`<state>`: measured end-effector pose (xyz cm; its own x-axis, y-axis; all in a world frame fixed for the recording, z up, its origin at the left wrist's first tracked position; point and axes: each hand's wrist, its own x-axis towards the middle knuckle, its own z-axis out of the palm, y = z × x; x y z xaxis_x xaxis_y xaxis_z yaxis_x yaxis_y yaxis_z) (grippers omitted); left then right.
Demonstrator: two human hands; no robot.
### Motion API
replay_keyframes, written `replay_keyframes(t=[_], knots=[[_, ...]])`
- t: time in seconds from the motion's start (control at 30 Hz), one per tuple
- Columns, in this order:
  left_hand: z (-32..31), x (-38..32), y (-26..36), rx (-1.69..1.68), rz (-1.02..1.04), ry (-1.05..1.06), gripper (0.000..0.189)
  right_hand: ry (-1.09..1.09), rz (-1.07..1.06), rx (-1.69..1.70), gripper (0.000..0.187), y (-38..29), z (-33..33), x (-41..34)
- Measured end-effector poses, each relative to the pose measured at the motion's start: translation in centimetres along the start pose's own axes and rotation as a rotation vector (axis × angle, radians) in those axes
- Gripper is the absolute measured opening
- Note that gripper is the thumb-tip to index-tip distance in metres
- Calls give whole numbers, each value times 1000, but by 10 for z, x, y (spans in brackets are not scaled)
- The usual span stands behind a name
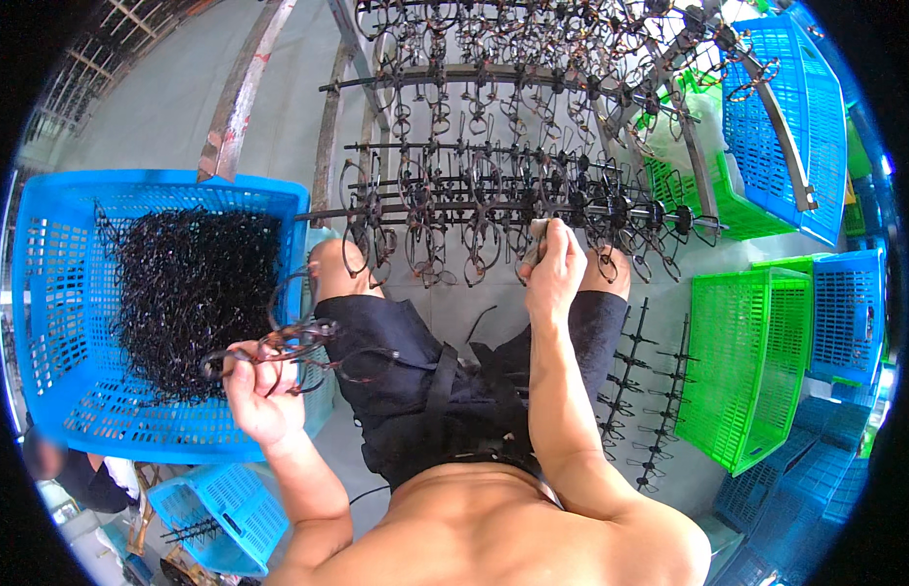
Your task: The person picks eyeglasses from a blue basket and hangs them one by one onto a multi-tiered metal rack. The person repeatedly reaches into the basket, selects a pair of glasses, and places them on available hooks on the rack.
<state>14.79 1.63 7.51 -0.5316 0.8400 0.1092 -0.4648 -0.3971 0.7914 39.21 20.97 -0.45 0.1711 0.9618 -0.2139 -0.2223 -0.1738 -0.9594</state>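
Observation:
My left hand (268, 395) holds a small bunch of tortoiseshell-coloured eyeglass frames (308, 340), lifted at the right edge of a blue plastic basket (169, 443). Inside that basket lies a dense heap of dark eyeglass frames (198, 300). My right hand (557, 267) reaches up to a dark horizontal rod (440, 208) hung with eyeglass frames (482, 253). Its thumb and a fingertip bear pale coverings, and the fingers are curled close to the frames there. Whether something is pinched between them is hidden.
A metal rack (231, 95) carries more rods of hanging frames before my knees. Green (747, 366) and blue baskets (784, 124) stand at the right. Bare hanging rods (663, 410) with clips lie on the floor beside my right leg. Another person (81, 469) is at the lower left.

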Motion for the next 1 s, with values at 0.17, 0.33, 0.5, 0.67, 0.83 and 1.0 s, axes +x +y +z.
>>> replay_keyframes(t=[0.17,0.33,0.5,0.67,0.83,1.0], knots=[[16,-1,-8,-5,-53,58,24,-1,40,-11,30,-3,4,0],[21,-1,-8,-36,-84,14,25,-30,-61,91,28,18,-1,3],[29,-3,-10,-39,-83,-6,26,-58,35,41,26,12,-5,9],[30,-4,-8,-90,-115,-48,26,-102,-374,-409,33,-5,-22,36],[32,-9,-7,-166,-192,-12,24,-334,64,-66,16,-25,-11,44],[44,2,-10,-200,-247,2,25,-271,129,8,15,-18,-13,42]])
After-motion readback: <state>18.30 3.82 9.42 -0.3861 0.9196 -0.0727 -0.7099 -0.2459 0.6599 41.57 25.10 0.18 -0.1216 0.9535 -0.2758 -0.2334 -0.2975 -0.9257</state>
